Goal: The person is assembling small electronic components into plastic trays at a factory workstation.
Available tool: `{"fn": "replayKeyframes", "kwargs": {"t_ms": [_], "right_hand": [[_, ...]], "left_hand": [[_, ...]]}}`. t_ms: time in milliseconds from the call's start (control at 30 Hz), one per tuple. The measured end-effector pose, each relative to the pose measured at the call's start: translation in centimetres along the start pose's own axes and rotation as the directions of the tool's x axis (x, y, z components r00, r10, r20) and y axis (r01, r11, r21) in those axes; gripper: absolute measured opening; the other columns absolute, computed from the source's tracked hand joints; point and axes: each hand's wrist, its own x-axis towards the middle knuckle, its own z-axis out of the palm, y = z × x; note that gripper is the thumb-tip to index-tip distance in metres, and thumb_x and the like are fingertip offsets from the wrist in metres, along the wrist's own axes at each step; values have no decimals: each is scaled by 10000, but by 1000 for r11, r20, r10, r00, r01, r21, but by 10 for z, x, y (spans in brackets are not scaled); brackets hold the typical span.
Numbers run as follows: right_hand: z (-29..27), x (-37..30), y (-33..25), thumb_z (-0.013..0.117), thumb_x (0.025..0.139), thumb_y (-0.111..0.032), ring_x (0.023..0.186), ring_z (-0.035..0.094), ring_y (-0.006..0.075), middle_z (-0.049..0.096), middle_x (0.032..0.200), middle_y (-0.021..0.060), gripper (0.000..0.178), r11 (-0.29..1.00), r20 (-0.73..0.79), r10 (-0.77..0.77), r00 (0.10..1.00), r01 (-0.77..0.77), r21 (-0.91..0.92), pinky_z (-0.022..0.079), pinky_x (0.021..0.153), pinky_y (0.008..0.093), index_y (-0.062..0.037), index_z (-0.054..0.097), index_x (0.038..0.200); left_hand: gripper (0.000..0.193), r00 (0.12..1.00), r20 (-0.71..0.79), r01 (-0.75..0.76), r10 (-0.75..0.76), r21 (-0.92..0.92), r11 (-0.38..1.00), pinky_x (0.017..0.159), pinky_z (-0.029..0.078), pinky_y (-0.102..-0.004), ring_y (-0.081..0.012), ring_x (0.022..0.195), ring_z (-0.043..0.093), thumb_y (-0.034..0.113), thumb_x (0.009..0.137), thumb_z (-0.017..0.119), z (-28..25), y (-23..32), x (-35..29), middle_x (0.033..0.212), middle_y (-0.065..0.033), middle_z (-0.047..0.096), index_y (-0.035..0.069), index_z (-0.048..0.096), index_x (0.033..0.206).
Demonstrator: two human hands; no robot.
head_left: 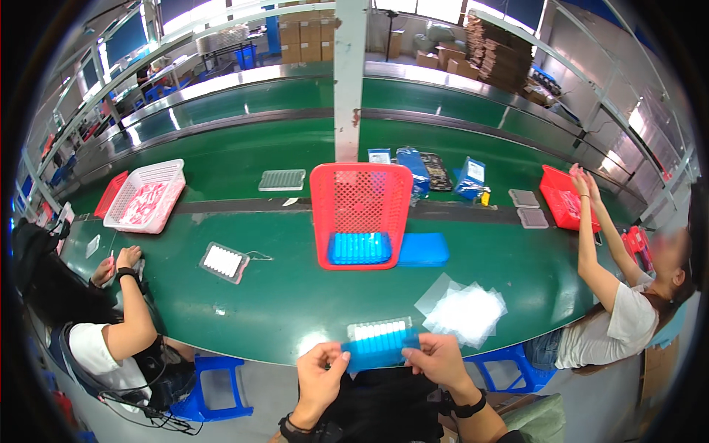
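Between my two hands, at the table's near edge, is a blue translucent ribbed tray [380, 350]. My left hand [322, 375] pinches its left end between thumb and fingers. At the other end my right hand [437, 359] grips it the same way. Just behind it lies a clear tray with white tubular pieces [378, 328], partly covered by the blue one. A loose pile of clear plastic sheets [467, 310] spreads to the right of my hands. Farther off, a red perforated basket [362, 199] stands tilted up, with blue ribbed trays [360, 249] at its lower end.
A flat blue stack [423, 249] sits beside the basket. Another filled tray [224, 263] lies left. Blue packages [413, 170] rest behind the basket. Co-workers sit at both sides, near a white basket [148, 196] and a red basket [567, 199]. A white post [348, 81] rises behind.
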Motion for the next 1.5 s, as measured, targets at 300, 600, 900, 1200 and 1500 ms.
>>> {"fn": "replayKeyframes", "kwargs": {"t_ms": [300,600,900,1200,1500], "right_hand": [[12,32,5,649,862,-36,480,504,32,642,681,24,180,998,-35,33,999,-31,51,380,428,180,51,679,1016],[7,28,6,657,859,-42,476,501,34,639,661,24,163,999,-72,33,997,-30,45,388,430,188,42,689,995],[-4,25,1,668,858,-79,462,509,35,660,654,29,173,994,-56,53,997,-58,-92,395,412,194,18,692,999],[-3,29,-3,671,866,-115,465,494,49,666,660,54,293,984,32,32,999,-26,-179,387,409,233,68,633,1092],[-30,27,14,681,821,-194,488,599,195,651,630,115,302,861,-254,-281,926,126,-492,471,499,309,5,660,1047]], "left_hand": [[382,873,406,-483,271,638,599,905,403,-406,-273,1071,557,137,630,741,-19,-8,54,1166,-55,652,116,654,1001],[260,869,439,-490,227,703,516,875,372,-390,-229,1040,552,178,617,735,-16,-9,53,1107,30,676,153,656,864],[215,864,436,-500,252,685,530,875,375,-385,-230,1035,556,167,617,701,-12,-13,55,1070,25,692,146,656,827],[205,891,381,-454,248,729,511,870,366,-395,-278,990,545,121,549,680,-14,-6,53,1019,-42,694,104,631,747],[355,844,447,-537,298,713,451,893,363,-405,-288,1010,545,201,555,752,-15,-26,56,1011,-42,686,91,659,880]]}}
